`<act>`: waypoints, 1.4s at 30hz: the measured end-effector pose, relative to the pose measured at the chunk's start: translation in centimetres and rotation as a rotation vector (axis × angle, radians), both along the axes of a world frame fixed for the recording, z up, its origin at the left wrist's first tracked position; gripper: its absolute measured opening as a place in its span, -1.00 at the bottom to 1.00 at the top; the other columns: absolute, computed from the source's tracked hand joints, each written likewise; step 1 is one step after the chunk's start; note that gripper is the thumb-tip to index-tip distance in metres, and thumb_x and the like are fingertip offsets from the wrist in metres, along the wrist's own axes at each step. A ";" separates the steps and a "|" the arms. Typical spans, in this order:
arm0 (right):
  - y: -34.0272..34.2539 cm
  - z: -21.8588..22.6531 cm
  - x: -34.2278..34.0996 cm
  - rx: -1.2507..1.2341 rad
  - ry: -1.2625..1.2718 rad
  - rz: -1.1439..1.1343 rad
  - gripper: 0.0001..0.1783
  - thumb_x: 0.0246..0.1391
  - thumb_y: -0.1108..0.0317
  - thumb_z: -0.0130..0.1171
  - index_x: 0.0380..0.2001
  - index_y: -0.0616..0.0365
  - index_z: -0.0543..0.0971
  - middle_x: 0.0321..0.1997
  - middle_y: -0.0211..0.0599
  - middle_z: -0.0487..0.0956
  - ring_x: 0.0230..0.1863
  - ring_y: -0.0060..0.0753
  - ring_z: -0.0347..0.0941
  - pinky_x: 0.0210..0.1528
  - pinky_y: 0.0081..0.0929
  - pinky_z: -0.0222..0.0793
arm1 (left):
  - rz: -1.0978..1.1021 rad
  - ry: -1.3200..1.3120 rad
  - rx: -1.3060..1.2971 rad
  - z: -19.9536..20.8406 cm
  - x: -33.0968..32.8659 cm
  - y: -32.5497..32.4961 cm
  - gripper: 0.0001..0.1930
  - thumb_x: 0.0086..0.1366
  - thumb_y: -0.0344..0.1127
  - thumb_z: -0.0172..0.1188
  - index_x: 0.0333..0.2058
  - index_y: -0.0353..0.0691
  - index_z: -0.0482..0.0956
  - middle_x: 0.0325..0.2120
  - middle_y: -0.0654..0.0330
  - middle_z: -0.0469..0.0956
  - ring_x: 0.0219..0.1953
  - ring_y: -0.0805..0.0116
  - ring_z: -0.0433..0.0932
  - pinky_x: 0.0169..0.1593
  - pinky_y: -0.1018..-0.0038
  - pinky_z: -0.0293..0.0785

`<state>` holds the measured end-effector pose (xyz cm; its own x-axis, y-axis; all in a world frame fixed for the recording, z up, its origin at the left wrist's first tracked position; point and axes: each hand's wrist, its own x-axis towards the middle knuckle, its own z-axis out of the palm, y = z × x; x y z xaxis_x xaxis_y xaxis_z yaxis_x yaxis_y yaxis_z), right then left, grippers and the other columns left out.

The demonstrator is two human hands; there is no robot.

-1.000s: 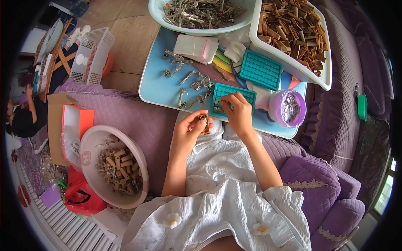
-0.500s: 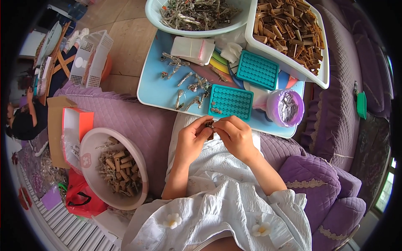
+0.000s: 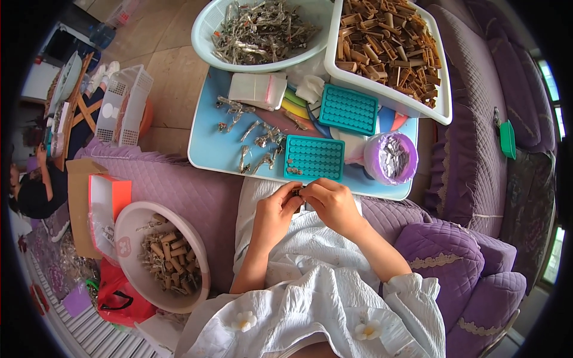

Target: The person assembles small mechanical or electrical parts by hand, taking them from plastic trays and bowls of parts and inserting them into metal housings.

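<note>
In front of my lap, my left hand (image 3: 274, 213) and my right hand (image 3: 332, 206) meet at the fingertips. Between them they pinch a small dark brown piece (image 3: 297, 191), mostly covered by fingers; its exact kind is unclear. Just beyond the hands lies a teal mould-like tray (image 3: 330, 157) with rows of round hollows, a few small brownish discs (image 3: 293, 170) at its near left. A second teal tray (image 3: 349, 109) sits behind it. Clear-wrapped bundles (image 3: 262, 138) are scattered left of the trays. To the right stands a purple-lined tub (image 3: 371, 156) of silvery packets (image 3: 394, 157).
A pale basin (image 3: 206, 45) of wrapped bundles and a white bin (image 3: 443, 95) of brown curved pieces stand at the blue table's (image 3: 203, 137) far side. Left of me are a pink-white basin (image 3: 132, 262) of tan tubes and an orange-red box (image 3: 120, 192). Another person (image 3: 40, 194) is far left.
The view has shifted, so the table and its things appear lower and further left. My hands stay together on the small piece, with the right fingers now bent more over it.
</note>
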<state>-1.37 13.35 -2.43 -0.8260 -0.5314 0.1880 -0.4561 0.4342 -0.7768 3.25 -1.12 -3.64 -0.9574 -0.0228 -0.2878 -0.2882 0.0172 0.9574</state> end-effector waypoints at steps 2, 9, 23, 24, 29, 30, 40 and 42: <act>0.6 0.6 -0.9 -0.003 -0.151 0.010 -0.83 -0.28 0.54 0.17 -0.49 0.21 0.46 -0.48 -0.25 0.45 -0.46 -0.26 0.42 -0.44 -0.44 0.34 | -0.021 -0.003 -0.012 0.3 -0.2 0.4 -0.77 0.12 -0.50 0.05 -0.20 -0.37 0.41 -0.48 0.13 0.53 -0.43 0.53 0.50 -0.37 0.61 0.39; 1.9 3.4 -4.0 0.130 -0.387 0.151 -0.63 -0.30 0.49 0.21 -0.30 0.20 0.40 -0.35 -0.20 0.44 -0.33 -0.27 0.39 -0.28 -0.46 0.33 | -0.129 -0.044 0.261 0.6 -0.6 1.3 -0.74 0.16 -0.44 0.03 -0.16 -0.42 0.37 -0.40 0.17 0.50 -0.37 0.49 0.50 -0.29 0.60 0.42; 14.6 4.4 -18.9 0.260 0.326 -0.821 -0.85 -0.11 0.39 0.04 -0.44 0.18 0.53 -0.52 -0.16 0.53 -0.48 -0.28 0.48 -0.39 -0.46 0.36 | 0.130 -0.064 0.624 0.2 -0.9 -1.0 -0.73 0.20 -0.39 -0.04 -0.13 -0.35 0.35 -0.37 0.12 0.47 -0.37 0.38 0.52 -0.28 0.51 0.50; 16.2 3.5 -20.4 0.290 0.354 -0.869 -0.83 -0.08 0.39 0.00 -0.41 0.17 0.53 -0.49 -0.13 0.53 -0.43 -0.17 0.48 -0.34 -0.41 0.35 | 0.158 -0.082 0.632 0.3 -1.0 -0.8 -0.72 0.20 -0.38 -0.04 -0.12 -0.35 0.33 -0.36 0.12 0.47 -0.37 0.38 0.52 -0.28 0.52 0.50; 18.9 1.2 -24.2 0.287 0.401 -0.901 -0.81 -0.08 0.38 0.00 -0.38 0.19 0.52 -0.43 -0.07 0.52 -0.38 -0.13 0.47 -0.29 -0.36 0.34 | 0.199 -0.064 0.687 0.3 -1.3 -0.5 -0.71 0.19 -0.43 -0.02 -0.09 -0.32 0.32 -0.34 0.09 0.47 -0.32 0.32 0.51 -0.24 0.46 0.51; 18.7 1.4 -24.6 0.284 0.402 -0.897 -0.81 -0.08 0.38 0.00 -0.38 0.19 0.52 -0.43 -0.07 0.52 -0.38 -0.13 0.47 -0.29 -0.36 0.34 | 0.213 -0.063 0.703 0.3 -1.2 -0.6 -0.70 0.19 -0.43 -0.02 -0.08 -0.31 0.31 -0.32 0.09 0.46 -0.31 0.31 0.51 -0.23 0.45 0.50; 17.4 3.0 -26.7 0.149 0.540 -0.984 -0.80 -0.08 0.31 0.05 -0.41 0.22 0.49 -0.41 -0.12 0.49 -0.39 -0.16 0.44 -0.31 -0.36 0.33 | 0.294 -0.056 0.812 0.2 -1.5 -0.2 -0.71 0.22 -0.43 -0.07 -0.06 -0.27 0.28 -0.24 0.11 0.42 -0.18 0.25 0.45 -0.15 0.35 0.48; 17.0 3.2 -27.2 0.115 0.538 -0.953 -0.79 -0.07 0.29 0.06 -0.41 0.22 0.49 -0.40 -0.12 0.50 -0.38 -0.17 0.45 -0.30 -0.36 0.33 | 0.317 -0.065 0.802 0.2 -1.6 -0.2 -0.70 0.22 -0.43 -0.08 -0.05 -0.26 0.26 -0.25 0.11 0.43 -0.18 0.25 0.45 -0.14 0.33 0.47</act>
